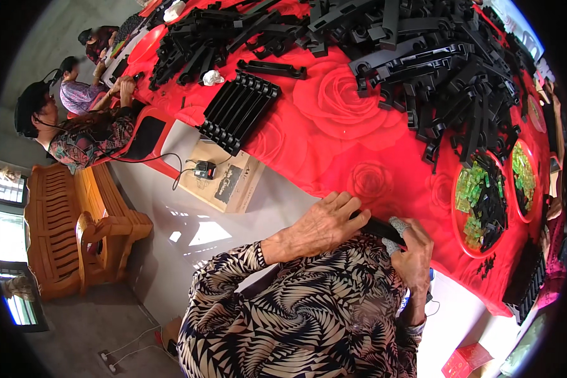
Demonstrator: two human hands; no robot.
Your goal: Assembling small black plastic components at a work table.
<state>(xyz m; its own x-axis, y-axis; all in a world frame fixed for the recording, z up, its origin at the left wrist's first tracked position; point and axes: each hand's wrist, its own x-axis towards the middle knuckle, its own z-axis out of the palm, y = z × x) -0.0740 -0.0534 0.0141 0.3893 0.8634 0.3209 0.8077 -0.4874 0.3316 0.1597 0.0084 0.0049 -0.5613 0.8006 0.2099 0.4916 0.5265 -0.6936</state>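
Close to my body, at the table's front edge, I hold a long black plastic part (380,229) between both hands. My left hand (326,225) closes its fingers on the part's left end. My right hand (416,252) grips the other end, with grey covers on its thumb and a finger. My hands hide both ends of the part. A large heap of similar black plastic parts (416,57) lies across the far side of the table. Left of the heap is a neat row of black parts (240,112) set side by side.
A rose-printed red cloth (296,148) covers the table. At the right, red trays (457,230) hold green translucent pieces (472,189) and small black pieces (492,205). A cardboard box (217,176) with a corded device stands beyond the left edge. Several people (85,135) sit along the table's left side.
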